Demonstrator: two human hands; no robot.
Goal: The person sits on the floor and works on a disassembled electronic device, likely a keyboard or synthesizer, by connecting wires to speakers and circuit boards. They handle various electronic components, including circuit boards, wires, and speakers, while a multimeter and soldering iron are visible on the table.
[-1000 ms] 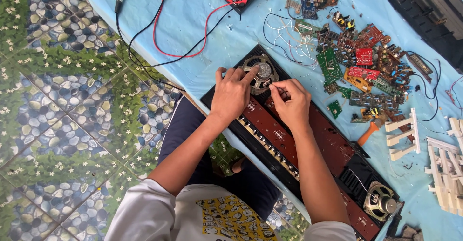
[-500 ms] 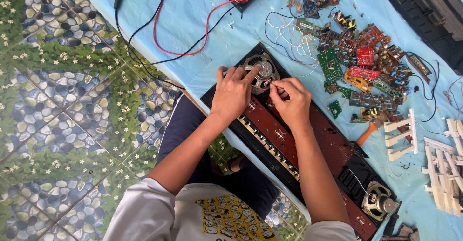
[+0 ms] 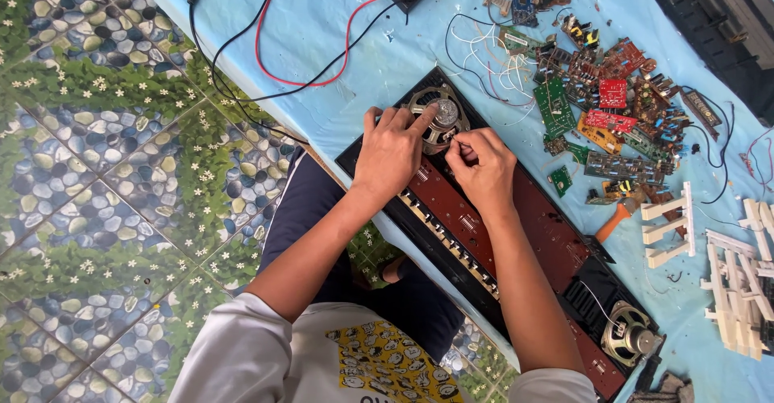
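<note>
Working at the speaker (image 3: 442, 117), we are pressing it with our left hand (image 3: 391, 151), fingers spread; our right hand (image 3: 482, 165) is pinching a wire beside it.

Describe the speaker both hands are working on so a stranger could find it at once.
Start at the long dark keyboard chassis lying diagonally across the blue table cover. At its upper end sits a round speaker, with the left hand resting on its rim and the right hand pinching beside it. The chassis's other speaker sits untouched at the lower end.
</note>
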